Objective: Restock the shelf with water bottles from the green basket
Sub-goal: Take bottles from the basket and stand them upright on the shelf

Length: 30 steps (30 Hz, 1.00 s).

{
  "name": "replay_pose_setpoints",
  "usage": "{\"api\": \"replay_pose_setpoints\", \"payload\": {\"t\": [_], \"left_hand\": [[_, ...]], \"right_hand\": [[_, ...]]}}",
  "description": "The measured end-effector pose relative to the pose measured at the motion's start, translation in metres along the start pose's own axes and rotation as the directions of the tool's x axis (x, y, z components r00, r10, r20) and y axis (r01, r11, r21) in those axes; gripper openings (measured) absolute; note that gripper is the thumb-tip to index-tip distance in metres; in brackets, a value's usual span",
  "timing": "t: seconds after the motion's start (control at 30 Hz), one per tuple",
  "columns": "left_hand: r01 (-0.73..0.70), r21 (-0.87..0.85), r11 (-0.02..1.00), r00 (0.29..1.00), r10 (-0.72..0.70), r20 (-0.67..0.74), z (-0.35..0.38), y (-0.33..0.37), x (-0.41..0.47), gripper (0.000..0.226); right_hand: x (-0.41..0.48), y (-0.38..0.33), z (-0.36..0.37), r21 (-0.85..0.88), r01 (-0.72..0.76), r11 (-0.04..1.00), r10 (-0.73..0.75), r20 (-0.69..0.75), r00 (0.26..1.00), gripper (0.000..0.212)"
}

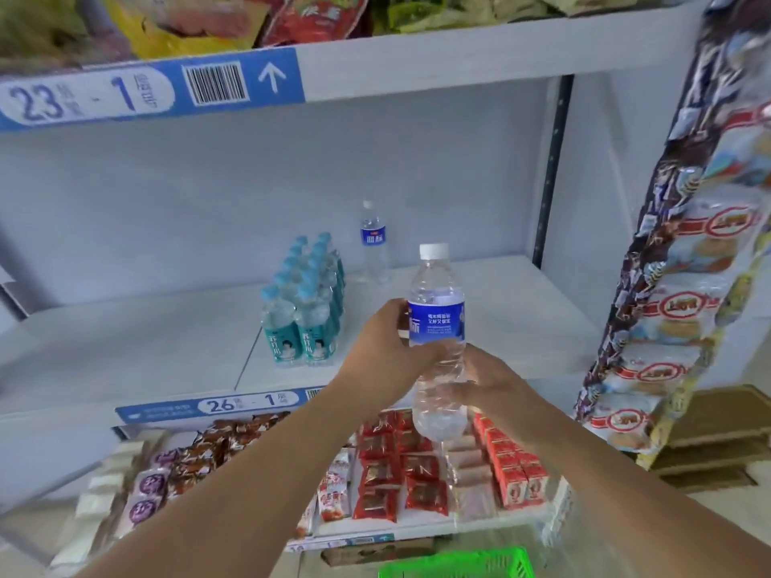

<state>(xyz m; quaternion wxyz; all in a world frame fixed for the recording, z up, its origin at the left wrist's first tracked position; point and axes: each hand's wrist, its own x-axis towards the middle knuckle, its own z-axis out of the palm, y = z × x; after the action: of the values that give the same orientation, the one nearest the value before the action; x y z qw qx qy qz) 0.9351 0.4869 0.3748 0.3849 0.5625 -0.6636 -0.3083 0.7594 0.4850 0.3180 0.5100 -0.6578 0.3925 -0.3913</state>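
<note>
1. The middle shelf (pixel 125 352) has bare white board at its left. This looks like room kept for stock, though the bottles sit further right.
2. A block of teal-labelled bottles (pixel 304 310) stands in tight rows running from the front edge towards the back, labels facing out so a shopper can read them.
3. Just right of that block, at the back, one blue-labelled bottle (pixel 374 244) stands upright and alone. It probably marks the start of the row now being filled.
4. The left hand (pixel 388 348) reaches forward on a nearly straight arm. Its fingers and thumb curl round the water bottle (pixel 438 327) at the blue label, from the left side.
5. That bottle is upright, cap up, in the air in front of the shelf edge and not yet on the board. It hangs above the red snack packets (pixel 396 473) on the shelf below.
6. The right hand (pixel 488 377) wraps the clear lower body from the right, below the left hand. The two grips likely steady the soft plastic for an upright set-down.
7. The green basket (pixel 459 565) shows only its rim at the bottom edge, and its contents are out of view.
8. Strips of hanging snack bags (pixel 676 285) drape at the far right, well clear of both arms.
</note>
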Motion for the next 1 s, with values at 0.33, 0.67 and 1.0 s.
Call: {"api": "replay_pose_setpoints", "payload": {"t": [0.33, 0.67, 1.0], "left_hand": [[0.118, 0.219, 0.968, 0.94, -0.038, -0.34, 0.037, -0.001, 0.107, 0.061], [0.23, 0.274, 0.934, 0.95, -0.155, -0.27, 0.033, -0.078, 0.206, 0.061], [0.302, 0.404, 0.864, 0.951, -0.301, -0.068, 0.026, -0.153, 0.196, 0.032]], "right_hand": [[0.119, 0.036, -0.003, -0.271, -0.025, 0.962, -0.094, -0.418, 0.904, 0.06], [0.244, 0.084, -0.05, -0.339, -0.058, 0.939, -0.051, -0.303, 0.952, 0.047], [0.366, 0.11, -0.085, -0.338, -0.153, 0.928, 0.043, -0.31, 0.95, 0.07]]}}
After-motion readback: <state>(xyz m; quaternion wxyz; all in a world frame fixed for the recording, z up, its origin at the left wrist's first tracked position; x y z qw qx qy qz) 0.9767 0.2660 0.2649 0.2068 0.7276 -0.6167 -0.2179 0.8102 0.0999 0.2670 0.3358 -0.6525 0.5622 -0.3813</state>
